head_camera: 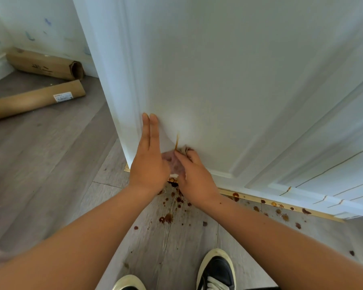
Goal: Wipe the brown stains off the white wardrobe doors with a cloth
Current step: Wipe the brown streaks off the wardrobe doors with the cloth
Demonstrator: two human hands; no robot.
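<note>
Standing rigid and slick-looking, the white wardrobe door [218, 80] is taking the left hand [149, 162] flat on its lower panel, fingers straight, while at three o'clock the right hand [195, 176] is pinching the crumpled cloth [175, 164], probably soft, light and best gripped wadded, with a brown streak [177, 141] at the cloth's twelve o'clock

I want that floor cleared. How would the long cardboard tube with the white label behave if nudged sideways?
The cardboard tube looks round and lies flat on smooth floorboards, so it would probably roll. Being cardboard, it is likely light for its length and fairly stiff.
</note>
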